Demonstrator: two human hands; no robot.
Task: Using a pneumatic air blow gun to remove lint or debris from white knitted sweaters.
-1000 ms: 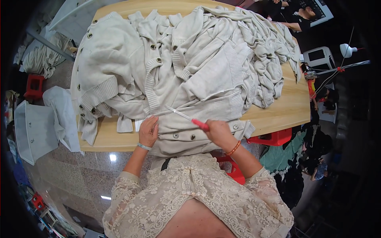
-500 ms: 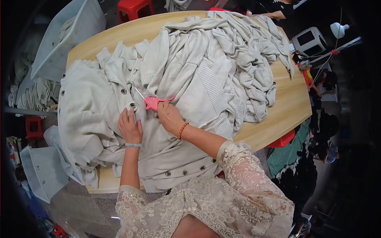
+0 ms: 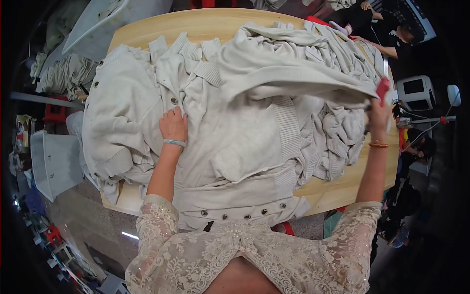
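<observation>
In the head view, the right hand [image 3: 379,115], at mid-frame half a second ago, is now at far right, gripping red-handled scissors [image 3: 383,89] and a raised fold of the beige cardigan [image 3: 249,134] spread across the centre. The left hand [image 3: 174,126] sits left of centre, fingers curled on knitwear beneath a button [image 3: 174,101]; I can't tell whether it pinches. The scissors' blades are hard to make out. Bare wooden table [image 3: 196,25] runs along the top edge.
</observation>
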